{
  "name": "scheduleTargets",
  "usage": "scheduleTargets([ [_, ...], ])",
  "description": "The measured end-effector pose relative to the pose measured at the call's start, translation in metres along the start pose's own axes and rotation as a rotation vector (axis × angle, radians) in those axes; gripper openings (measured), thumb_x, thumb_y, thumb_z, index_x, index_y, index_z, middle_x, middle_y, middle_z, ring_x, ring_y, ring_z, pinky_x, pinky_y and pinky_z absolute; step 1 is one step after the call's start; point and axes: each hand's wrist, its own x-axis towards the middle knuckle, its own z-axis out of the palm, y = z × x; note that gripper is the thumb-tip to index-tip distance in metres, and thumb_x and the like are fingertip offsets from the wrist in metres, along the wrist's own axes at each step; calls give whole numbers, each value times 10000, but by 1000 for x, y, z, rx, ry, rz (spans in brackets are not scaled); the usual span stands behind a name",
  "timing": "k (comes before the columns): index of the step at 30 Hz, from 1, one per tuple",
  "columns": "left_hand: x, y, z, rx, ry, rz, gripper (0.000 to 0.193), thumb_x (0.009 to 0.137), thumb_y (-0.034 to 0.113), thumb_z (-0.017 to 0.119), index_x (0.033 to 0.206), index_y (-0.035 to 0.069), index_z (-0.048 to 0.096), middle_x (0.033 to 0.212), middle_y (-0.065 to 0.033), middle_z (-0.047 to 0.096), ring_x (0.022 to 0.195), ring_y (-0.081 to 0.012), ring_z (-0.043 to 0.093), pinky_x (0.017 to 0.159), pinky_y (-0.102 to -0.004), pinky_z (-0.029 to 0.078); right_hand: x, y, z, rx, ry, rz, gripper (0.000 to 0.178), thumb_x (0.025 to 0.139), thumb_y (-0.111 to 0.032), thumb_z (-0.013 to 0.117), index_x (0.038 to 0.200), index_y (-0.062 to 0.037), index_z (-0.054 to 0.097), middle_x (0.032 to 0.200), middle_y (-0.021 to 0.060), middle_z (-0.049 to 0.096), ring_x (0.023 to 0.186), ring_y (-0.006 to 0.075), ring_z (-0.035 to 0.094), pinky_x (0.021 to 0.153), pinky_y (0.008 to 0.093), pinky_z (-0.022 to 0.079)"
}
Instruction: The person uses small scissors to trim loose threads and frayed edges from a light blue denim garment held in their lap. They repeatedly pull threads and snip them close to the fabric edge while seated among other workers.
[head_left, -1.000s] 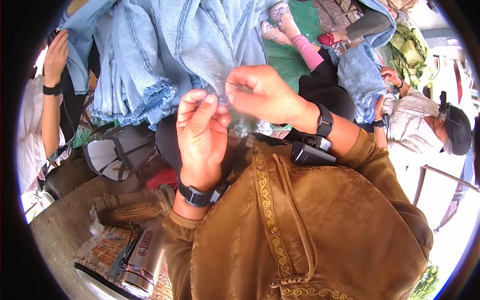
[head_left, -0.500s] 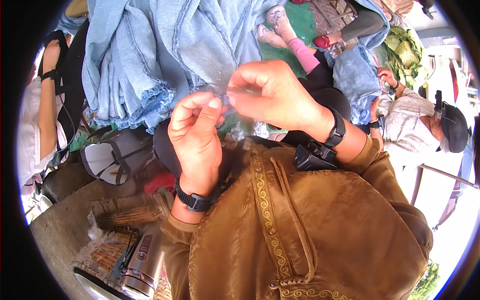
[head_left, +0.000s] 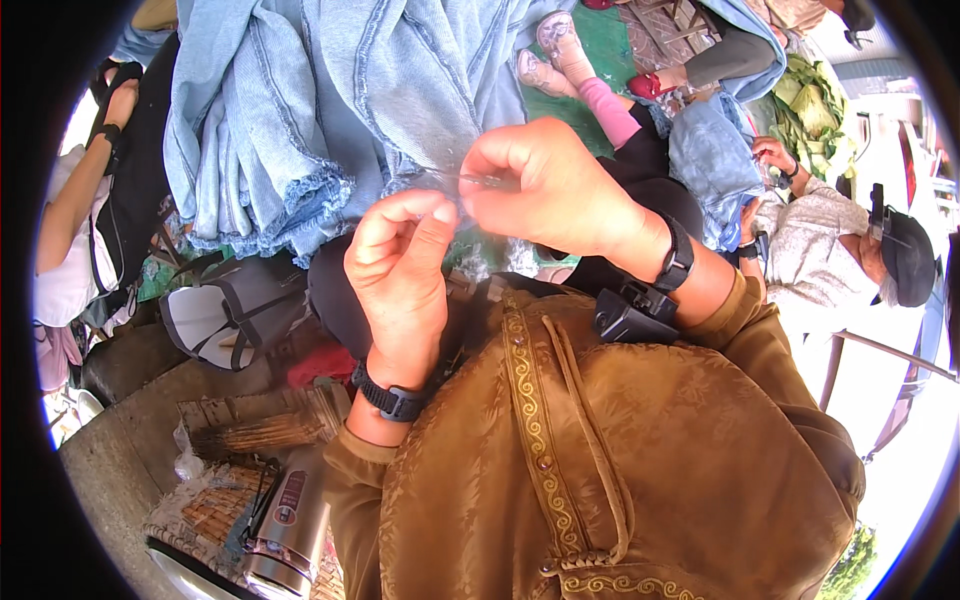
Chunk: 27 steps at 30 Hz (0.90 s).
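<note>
My right hand (head_left: pixel 560 190) is pinched around a thin, shiny metal tool (head_left: pixel 490 182), whose narrow end points left; blur hides its exact kind. Just below and to the left of it, my left hand (head_left: pixel 400 265) has its thumb pressed against the bent forefinger. Whatever lies in that pinch is too small to make out. Both hands are raised close together in front of a pile of light blue denim (head_left: pixel 330 110) with frayed hems, apart from the cloth as far as I can tell.
A person in a cap (head_left: pixel 830 240) handles denim at the right, near leafy greens (head_left: pixel 812 105). Another person's arm (head_left: pixel 85 190) shows at the left. A grey strapped bag (head_left: pixel 225 320), a bundled broom (head_left: pixel 255 433) and a steel flask (head_left: pixel 290 520) lie at lower left.
My left hand has shifted slightly right and down, toward the tool. My right hand has barely moved. The person at the left has lowered and shifted an arm.
</note>
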Motion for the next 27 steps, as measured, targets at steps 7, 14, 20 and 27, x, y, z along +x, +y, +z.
scheduleTargets([
  [7, 1, -1, 2, -160, 4, -98, 137, 830, -47, 630, 959, -1, 615, 899, -50, 641, 806, -101, 588, 761, -231, 476, 0, 8, 11, -312, 159, -289, 137, 618, -1, 622, 731, -2, 545, 651, 114, 529, 587, 284, 549, 518, 320, 430],
  [14, 1, -4, 2, -269, 57, -119, 155, 833, -49, 623, 976, 8, 606, 871, -51, 636, 764, -113, 589, 736, -248, 490, 1, 19, 9, -278, 301, -373, 157, 609, 29, 602, 739, -17, 527, 641, 83, 501, 547, 220, 504, 500, 296, 406],
  [20, -2, -4, 3, -298, 72, -126, 151, 834, -52, 619, 971, 11, 603, 867, -48, 630, 758, -108, 584, 733, -244, 494, -5, 6, -5, -27, 250, -248, 64, 722, 34, 595, 731, 3, 540, 682, 27, 538, 593, 96, 492, 519, 238, 371],
  [27, 1, -7, -2, -239, -8, -101, 150, 857, -32, 595, 994, 30, 593, 918, -44, 630, 797, -109, 583, 763, -262, 489, -3, 10, 3, -179, 105, -290, 131, 674, -2, 652, 788, -3, 587, 697, 67, 560, 627, 201, 551, 556, 289, 431],
])
